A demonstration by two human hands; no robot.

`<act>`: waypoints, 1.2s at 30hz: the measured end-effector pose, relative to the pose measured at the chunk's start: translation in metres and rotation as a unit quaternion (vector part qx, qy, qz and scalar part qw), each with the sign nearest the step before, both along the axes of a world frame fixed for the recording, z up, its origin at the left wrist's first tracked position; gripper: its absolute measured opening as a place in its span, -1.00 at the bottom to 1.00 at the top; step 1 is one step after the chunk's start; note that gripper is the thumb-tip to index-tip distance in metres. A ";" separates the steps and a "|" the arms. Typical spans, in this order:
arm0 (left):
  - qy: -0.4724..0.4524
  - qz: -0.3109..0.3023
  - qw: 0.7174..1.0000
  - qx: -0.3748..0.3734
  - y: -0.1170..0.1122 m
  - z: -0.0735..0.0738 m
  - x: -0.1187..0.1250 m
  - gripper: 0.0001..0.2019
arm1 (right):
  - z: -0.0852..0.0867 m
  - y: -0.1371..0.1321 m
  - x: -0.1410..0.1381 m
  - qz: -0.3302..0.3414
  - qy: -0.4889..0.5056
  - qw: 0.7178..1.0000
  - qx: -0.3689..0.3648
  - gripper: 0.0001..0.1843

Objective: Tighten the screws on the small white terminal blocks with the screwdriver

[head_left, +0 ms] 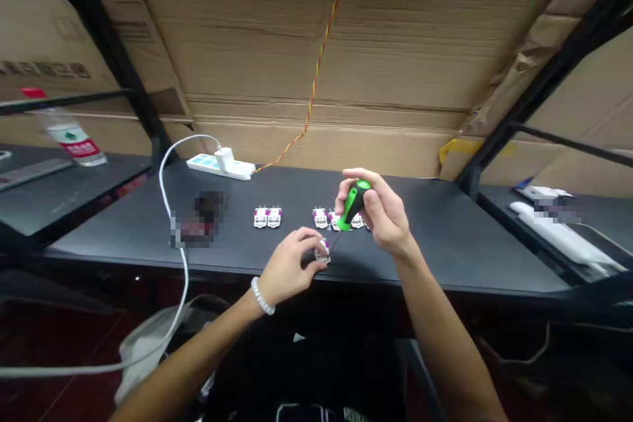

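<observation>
In my right hand (383,211) is a screwdriver (353,203) with a green and black handle, its thin shaft slanting down to the left. The tip meets, or nearly meets, a small white and purple part (323,252) near the table's front edge. My left hand (293,262), with a pale beaded bracelet on the wrist, pinches that part between thumb and fingers. Just behind it stands a row of similar white and purple parts (320,217), partly hidden by the screwdriver and my right hand. Two more such parts (268,217) sit side by side farther left.
A white power strip (221,166) with a plugged-in charger lies at the back left of the dark table (445,237). Its white cable (163,191) hangs over the front edge. A red and yellow twisted wire (316,72) runs up the cardboard. A water bottle (74,135) stands left.
</observation>
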State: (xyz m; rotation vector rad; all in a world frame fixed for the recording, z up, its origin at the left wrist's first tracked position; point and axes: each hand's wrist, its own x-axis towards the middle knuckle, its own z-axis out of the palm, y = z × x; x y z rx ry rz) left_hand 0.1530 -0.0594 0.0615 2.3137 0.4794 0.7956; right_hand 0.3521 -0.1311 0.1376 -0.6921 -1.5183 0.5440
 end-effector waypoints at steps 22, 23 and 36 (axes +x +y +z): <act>-0.002 -0.001 1.000 -0.006 0.000 0.000 0.000 -0.86 | -0.003 0.000 -0.001 -0.020 0.013 1.000 0.008 -0.63; -0.002 0.000 1.000 -0.006 0.000 0.000 0.000 -0.86 | -0.003 -0.001 -0.002 -0.024 0.010 1.000 0.007 -0.63; -0.005 -0.003 1.000 0.003 0.000 0.000 0.000 -0.87 | 0.002 -0.003 -0.005 -0.058 -0.085 0.994 0.021 -0.64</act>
